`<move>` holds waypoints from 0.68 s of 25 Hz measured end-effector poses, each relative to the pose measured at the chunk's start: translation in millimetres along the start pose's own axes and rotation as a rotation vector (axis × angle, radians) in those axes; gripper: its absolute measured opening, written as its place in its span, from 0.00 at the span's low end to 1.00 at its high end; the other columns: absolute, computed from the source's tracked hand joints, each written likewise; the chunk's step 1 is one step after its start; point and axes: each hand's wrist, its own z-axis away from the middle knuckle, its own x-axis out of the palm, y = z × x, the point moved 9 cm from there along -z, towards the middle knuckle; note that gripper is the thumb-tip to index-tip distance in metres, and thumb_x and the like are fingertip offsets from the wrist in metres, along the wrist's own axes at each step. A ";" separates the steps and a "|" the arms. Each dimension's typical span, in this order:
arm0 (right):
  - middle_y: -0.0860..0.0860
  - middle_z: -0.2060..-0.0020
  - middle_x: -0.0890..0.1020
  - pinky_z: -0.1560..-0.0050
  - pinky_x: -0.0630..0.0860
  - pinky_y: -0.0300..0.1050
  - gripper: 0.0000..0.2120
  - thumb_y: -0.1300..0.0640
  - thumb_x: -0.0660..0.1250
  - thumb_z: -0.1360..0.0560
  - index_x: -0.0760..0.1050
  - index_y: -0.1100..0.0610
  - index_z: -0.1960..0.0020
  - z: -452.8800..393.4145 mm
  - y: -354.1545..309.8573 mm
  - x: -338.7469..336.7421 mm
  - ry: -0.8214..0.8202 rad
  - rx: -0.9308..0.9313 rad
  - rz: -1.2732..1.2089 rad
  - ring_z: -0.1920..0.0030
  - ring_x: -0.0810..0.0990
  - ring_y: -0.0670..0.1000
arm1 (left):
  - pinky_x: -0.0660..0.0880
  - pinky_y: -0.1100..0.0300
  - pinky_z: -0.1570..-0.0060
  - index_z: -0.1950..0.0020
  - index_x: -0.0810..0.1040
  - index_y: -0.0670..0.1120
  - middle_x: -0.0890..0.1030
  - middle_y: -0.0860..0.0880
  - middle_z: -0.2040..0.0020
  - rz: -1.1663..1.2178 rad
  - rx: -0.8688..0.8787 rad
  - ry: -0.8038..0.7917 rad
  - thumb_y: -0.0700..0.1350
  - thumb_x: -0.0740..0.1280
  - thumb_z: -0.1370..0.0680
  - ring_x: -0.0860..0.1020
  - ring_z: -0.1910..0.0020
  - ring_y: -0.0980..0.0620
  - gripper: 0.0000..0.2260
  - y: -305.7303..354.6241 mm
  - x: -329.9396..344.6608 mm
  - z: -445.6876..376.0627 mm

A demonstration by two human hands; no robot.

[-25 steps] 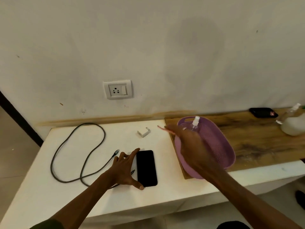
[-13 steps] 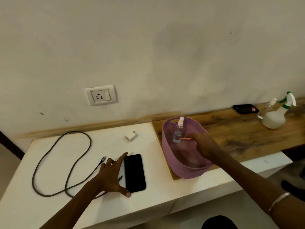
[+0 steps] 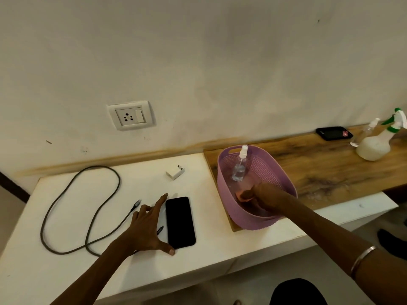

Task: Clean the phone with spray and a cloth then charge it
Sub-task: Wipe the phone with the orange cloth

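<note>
From the head camera, eyes go first to the purple basket (image 3: 284,181) sitting on the wooden board (image 3: 330,164): inside it a small clear spray bottle (image 3: 239,167) with a white pump top stands upright against the far wall, and low in the basket lies a pinkish cloth (image 3: 244,194). The right hand (image 3: 262,192) is down in there, fingers bunched on the cloth, though how firmly they pinch it cannot be told from this angle. A metal bangle (image 3: 363,258) rides on that forearm. Over on the white table (image 3: 66,271), the phone (image 3: 180,222) lies flat, dark screen up, near the front edge. The left hand (image 3: 147,227) rests beside it, fingers spread, index finger along the phone's left edge and thumb at its near corner, bracing it rather than closed around it. Left of the hand a dark charging cable (image 3: 77,208) loops across the table, one plug end (image 3: 137,203) just beyond the fingers. A white charger adapter (image 3: 175,172) sits apart behind the phone, and a wall socket (image 3: 131,115) is above. Far right on the board: a white trigger sprayer (image 3: 378,142) with green trim, a slim clear bottle (image 3: 363,133) touching it, and a second dark phone (image 3: 334,133) with a red mark. No writing is readable anywhere.
</note>
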 end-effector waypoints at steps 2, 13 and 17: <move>0.59 0.45 0.79 0.35 0.73 0.52 0.20 0.53 0.68 0.25 0.71 0.63 0.38 2.7 11.1 4.6 -0.035 0.107 -0.070 0.44 0.78 0.58 | 0.58 0.43 0.30 0.26 0.30 0.64 0.63 0.50 0.25 0.004 -0.005 0.004 0.80 0.71 0.56 0.60 0.29 0.44 0.71 -0.8 0.9 -0.2; 0.54 0.49 0.78 0.45 0.78 0.47 0.18 0.56 0.69 0.25 0.68 0.56 0.39 -2.4 15.9 11.4 -0.208 0.108 -0.195 0.47 0.77 0.55 | 0.57 0.43 0.30 0.27 0.30 0.67 0.61 0.50 0.24 0.044 -0.008 0.025 0.79 0.72 0.56 0.60 0.28 0.43 0.71 -1.6 0.3 0.5; 0.52 0.34 0.76 0.37 0.75 0.47 0.24 0.64 0.68 0.25 0.70 0.53 0.31 1.7 -22.0 -15.2 -0.132 -0.296 0.461 0.35 0.76 0.54 | 0.59 0.44 0.28 0.26 0.32 0.67 0.55 0.54 0.21 0.113 0.060 0.065 0.76 0.75 0.53 0.60 0.26 0.46 0.69 1.5 -6.4 1.9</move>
